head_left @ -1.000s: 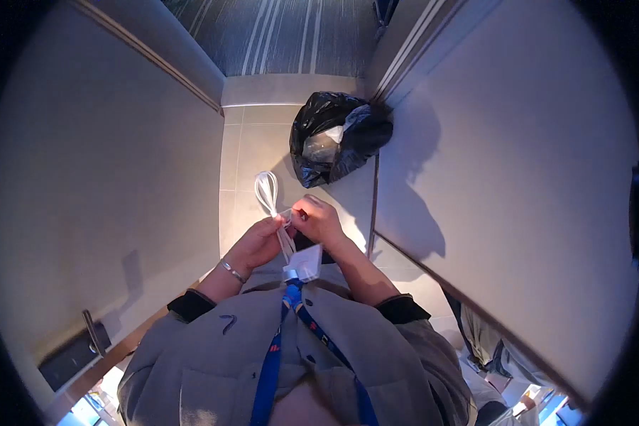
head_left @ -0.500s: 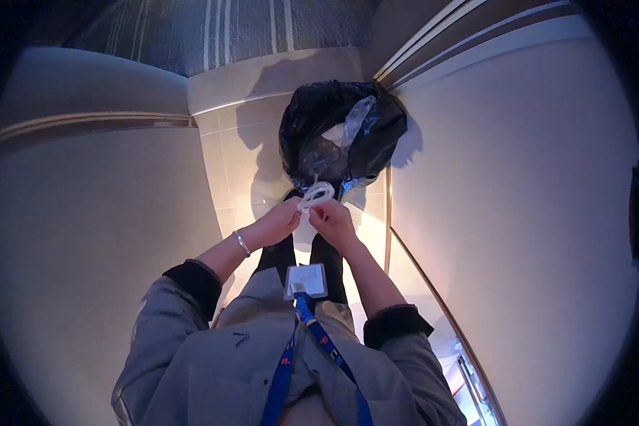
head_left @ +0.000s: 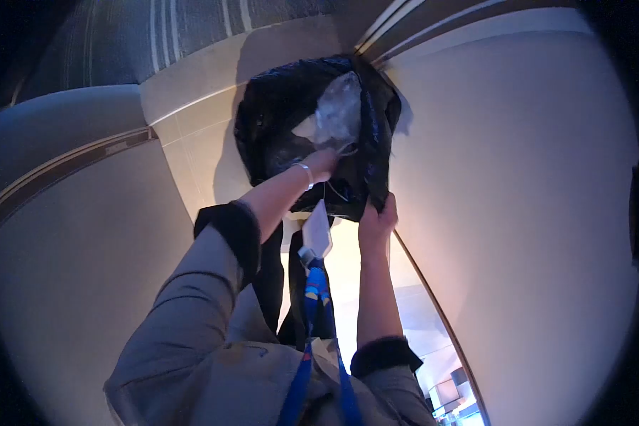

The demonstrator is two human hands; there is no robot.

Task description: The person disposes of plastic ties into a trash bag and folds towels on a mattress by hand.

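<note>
A large black plastic bag [head_left: 263, 135] stands open-mouthed on the floor ahead of me. Inside it lies crumpled clear plastic [head_left: 339, 110] with something whitish beside it. My left hand [head_left: 324, 163], a silvery bracelet at its wrist, reaches down into the bag's mouth below the clear plastic; its fingertips are blurred and partly hidden. Near them a thin pale loop [head_left: 348, 150] shows, and a pale strand [head_left: 337, 190] hangs below. At the near right rim my right hand [head_left: 379, 216] is closed on the black plastic.
A badge [head_left: 318, 231] on a blue lanyard dangles between my arms. Pale panels rise on the left [head_left: 78, 227] and right [head_left: 518, 213]. Tiled floor [head_left: 192, 160] lies beside the bag, with striped carpet [head_left: 121, 50] beyond a ledge.
Both hands were together over a coiled white cord in front of the bag. The left has moved forward into the bag; the right has taken hold of its rim. The coil is out of clear view.
</note>
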